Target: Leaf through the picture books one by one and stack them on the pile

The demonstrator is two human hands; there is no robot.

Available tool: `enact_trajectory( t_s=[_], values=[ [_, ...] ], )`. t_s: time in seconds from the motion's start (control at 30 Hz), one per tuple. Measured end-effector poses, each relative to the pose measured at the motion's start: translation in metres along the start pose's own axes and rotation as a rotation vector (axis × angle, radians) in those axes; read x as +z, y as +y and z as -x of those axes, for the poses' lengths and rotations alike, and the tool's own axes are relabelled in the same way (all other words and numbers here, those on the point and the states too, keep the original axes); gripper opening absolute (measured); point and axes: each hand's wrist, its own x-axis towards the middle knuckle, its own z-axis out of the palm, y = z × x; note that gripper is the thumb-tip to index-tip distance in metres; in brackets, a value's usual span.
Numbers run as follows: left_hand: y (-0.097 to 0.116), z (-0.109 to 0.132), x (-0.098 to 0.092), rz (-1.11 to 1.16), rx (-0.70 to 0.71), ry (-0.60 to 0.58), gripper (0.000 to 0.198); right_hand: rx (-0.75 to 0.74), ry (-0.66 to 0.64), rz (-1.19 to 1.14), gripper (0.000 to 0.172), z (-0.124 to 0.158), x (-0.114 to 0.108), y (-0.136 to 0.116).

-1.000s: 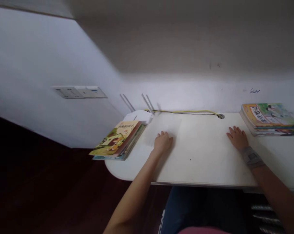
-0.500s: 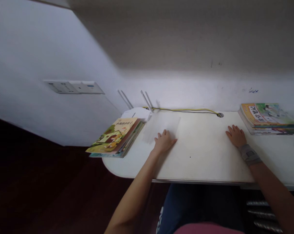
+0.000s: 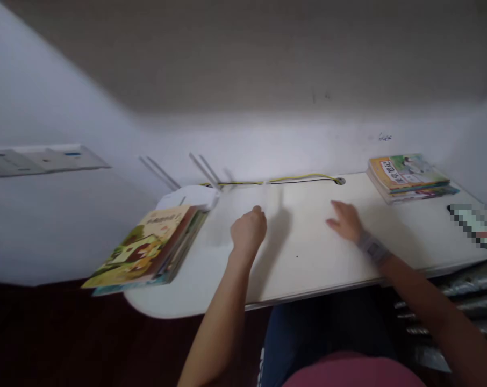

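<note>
My left hand (image 3: 248, 231) is closed, its fingers pinched together on a clear plastic sheet (image 3: 243, 199) over the white desk (image 3: 300, 279). The sheet is nearly see-through and blurred, so its outline is hard to follow. To the right, my right hand (image 3: 345, 221) is held above the desk with thumb and fingers apart and nothing in it. A grey band (image 3: 373, 249) circles that wrist.
A stack of picture books (image 3: 147, 247) lies at the left, by a white router (image 3: 187, 196) with upright antennas. Another book stack (image 3: 408, 177) sits at the right, near a pixelated phone-like object (image 3: 475, 223). A yellow cable (image 3: 303, 177) runs along the wall to a desk hole (image 3: 339, 181).
My left hand has gone from lying spread on the plastic sheet to closing on it and rising. My right hand has lifted off the desk and moved inward. The view has turned right.
</note>
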Motion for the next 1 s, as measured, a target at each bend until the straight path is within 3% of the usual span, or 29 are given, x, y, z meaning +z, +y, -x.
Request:
enact_trajectory(
  t_s=[0.1,0.17,0.27,0.37,0.43,0.5,0.63,0.7,0.83,0.9,1.0],
  values=[
    [0.057,0.020,-0.026,0.160,0.169,0.113,0.046,0.021,0.060,-0.283,0.094,0.009,0.016,-0.066],
    [0.084,0.037,-0.047,0.357,0.303,0.187,0.045,0.095,0.199,-0.345,0.103,0.014,0.019,-0.092],
    [0.093,0.057,-0.073,0.700,0.448,0.293,0.034,0.197,0.393,-0.282,0.084,0.023,-0.005,-0.089],
    [0.069,0.061,-0.074,0.836,0.369,0.408,0.030,0.155,0.393,-0.092,0.058,0.036,-0.050,-0.057],
    [0.047,0.058,-0.056,0.796,0.269,0.425,0.030,0.065,0.320,0.044,0.052,0.046,-0.074,-0.036],
    [0.028,0.055,-0.026,0.705,0.224,0.370,0.032,-0.018,0.228,0.146,0.048,0.056,-0.083,-0.022],
    [0.007,0.064,0.043,0.425,0.234,0.216,0.033,-0.132,0.048,0.244,0.043,0.075,-0.064,-0.005],
    [0.001,0.072,0.067,0.295,0.199,0.144,0.033,-0.128,-0.042,0.243,0.040,0.085,-0.048,0.004],
    [-0.007,0.085,0.088,0.182,0.185,0.071,0.035,-0.117,-0.216,0.177,0.047,0.099,-0.029,0.024],
    [-0.009,0.087,0.092,0.171,0.220,0.081,0.035,-0.120,-0.249,0.153,0.056,0.102,-0.026,0.030],
    [-0.010,0.086,0.099,0.189,0.261,0.110,0.036,-0.115,-0.250,0.128,0.057,0.104,-0.023,0.032]
  ],
)
